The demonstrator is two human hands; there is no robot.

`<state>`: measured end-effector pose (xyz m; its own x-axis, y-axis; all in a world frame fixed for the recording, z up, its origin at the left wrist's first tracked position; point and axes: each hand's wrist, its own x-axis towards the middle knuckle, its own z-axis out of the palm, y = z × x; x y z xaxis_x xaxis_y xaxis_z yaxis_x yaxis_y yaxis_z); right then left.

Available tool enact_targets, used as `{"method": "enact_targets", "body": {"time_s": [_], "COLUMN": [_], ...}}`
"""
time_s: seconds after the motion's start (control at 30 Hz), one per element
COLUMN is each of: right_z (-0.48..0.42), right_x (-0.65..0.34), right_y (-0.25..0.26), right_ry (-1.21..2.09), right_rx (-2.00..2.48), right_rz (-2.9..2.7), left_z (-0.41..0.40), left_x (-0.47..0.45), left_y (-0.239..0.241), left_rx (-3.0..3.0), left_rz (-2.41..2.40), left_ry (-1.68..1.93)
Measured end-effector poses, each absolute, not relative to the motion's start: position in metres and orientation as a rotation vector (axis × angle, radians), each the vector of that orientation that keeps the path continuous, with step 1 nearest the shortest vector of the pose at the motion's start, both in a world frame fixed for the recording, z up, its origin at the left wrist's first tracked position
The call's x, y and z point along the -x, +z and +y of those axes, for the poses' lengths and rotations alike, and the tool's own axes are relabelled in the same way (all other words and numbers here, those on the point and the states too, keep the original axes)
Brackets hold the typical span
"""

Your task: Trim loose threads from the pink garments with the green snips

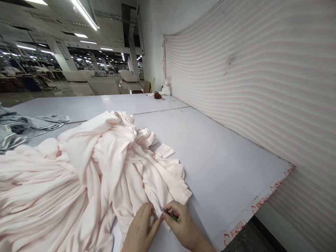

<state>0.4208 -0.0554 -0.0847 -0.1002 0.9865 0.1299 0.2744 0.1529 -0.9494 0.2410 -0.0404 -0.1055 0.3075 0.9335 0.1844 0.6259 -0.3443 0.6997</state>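
A large heap of pale pink fabric (112, 150) lies in folds over the left and middle of the table, its hemmed ends fanned out to the right. At the near end, my left hand (141, 224) pinches an edge of this fabric between thumb and fingers. Close beside it, my right hand (181, 224) is closed around small thread snips (174, 217) with a bit of green showing. Their thin dark metal tip points left at the pinched fabric. My right fingers cover most of the tool.
The pale table (217, 164) has red-printed tape along its near right edge. Striped sheeting (249, 70) hangs on the right-hand wall. Grey garments (23, 126) lie at the left. A brown bundle (158, 95) and a white plastic bag (166, 88) are at the far end.
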Motion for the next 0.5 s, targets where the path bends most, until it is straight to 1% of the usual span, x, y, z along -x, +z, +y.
{"method": "enact_targets", "body": {"time_s": [0.1,0.23,0.4,0.5], "right_z": [-0.06,-0.064,-0.069,-0.072], "right_x": [-0.42,-0.418,-0.42,-0.424], "right_y": [-0.082,-0.083,-0.088,-0.084], "right_ry": [0.906,0.872,0.595,0.651], "right_rx": [1.219,1.184,1.171,1.238], "right_rz": [-1.538,-1.568,-1.613,-1.675], "left_z": [-0.045,-0.048,-0.056,-0.062], "left_x": [-0.25,-0.252,-0.256,-0.257], "left_y": [-0.113,-0.113,-0.108,-0.108], "left_rx": [-2.09,-2.097,-1.98,-2.031], "left_rz": [1.279,1.278,1.26,1.207], "left_ry": [1.062,1.177,1.473,1.56]}}
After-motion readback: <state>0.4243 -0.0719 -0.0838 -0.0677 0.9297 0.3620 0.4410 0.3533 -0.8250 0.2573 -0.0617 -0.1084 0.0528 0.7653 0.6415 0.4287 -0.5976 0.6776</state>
